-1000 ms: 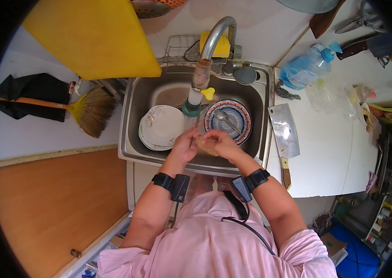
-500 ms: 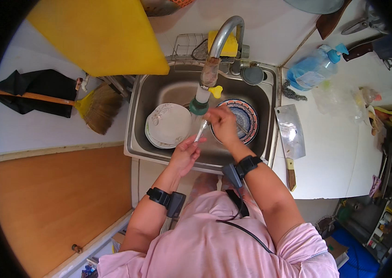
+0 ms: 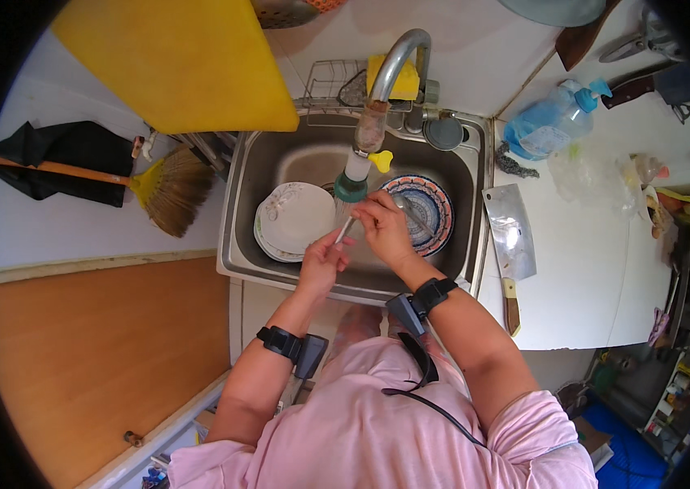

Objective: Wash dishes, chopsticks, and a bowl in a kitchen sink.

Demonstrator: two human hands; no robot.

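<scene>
Below the tap's green nozzle (image 3: 351, 188), my two hands share a slim, shiny metal utensil (image 3: 345, 231); its exact kind is hard to make out. My left hand (image 3: 323, 259) is closed on its lower end, fingers pinched. At the upper end, my right hand (image 3: 384, 226) has its fingertips closed round it, hiding that tip. Stacked white plates (image 3: 296, 218) with a floral edge lie to the left in the sink (image 3: 232, 244). Beside my right hand sits a blue-and-orange patterned bowl (image 3: 443, 204), with what looks like a metal spoon (image 3: 418, 216) lying in it.
A cleaver (image 3: 511, 232) lies on the white counter (image 3: 581, 301) right of the sink, with a blue soap bottle (image 3: 549, 126) behind it. The curved tap (image 3: 398, 61) rises at the back. A yellow board (image 3: 190, 65) overhangs the left, near a broom (image 3: 174, 191).
The utensil and both hands have shifted slightly left. My right fingers have spread along its upper end, and the spoon in the bowl shows more plainly.
</scene>
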